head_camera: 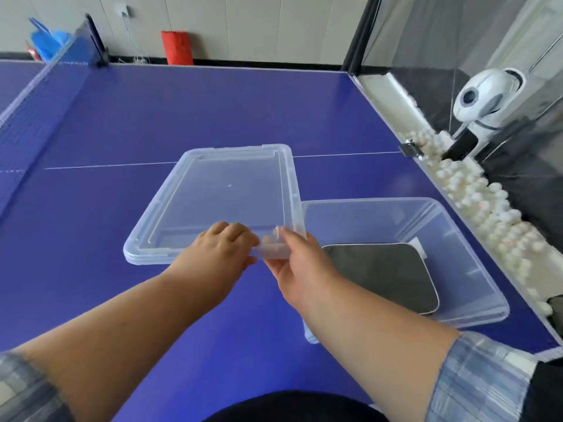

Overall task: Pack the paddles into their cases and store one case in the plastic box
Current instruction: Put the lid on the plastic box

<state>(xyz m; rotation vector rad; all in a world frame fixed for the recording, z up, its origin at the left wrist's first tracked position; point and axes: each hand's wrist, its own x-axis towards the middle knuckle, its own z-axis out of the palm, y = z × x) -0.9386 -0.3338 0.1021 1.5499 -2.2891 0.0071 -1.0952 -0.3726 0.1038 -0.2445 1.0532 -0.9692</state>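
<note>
A clear plastic box [475, 287] stands on the blue table at the right. Inside it lies a dark grey paddle case [384, 275], flat on the bottom. The box's clear lid [219, 196] is to the left of the box, its right edge raised against the box's rim. My left hand [219, 254] grips the lid's near edge from above. My right hand [298, 260] holds the lid's near right corner, thumb on top. No loose paddle is in view.
The blue table-tennis table [152, 123] stretches ahead, with the net [36, 86] at far left. Along the right edge runs a trough of several white balls [475, 190]. A white ball machine [484, 99] stands behind it. A red bag [177, 47] sits by the wall.
</note>
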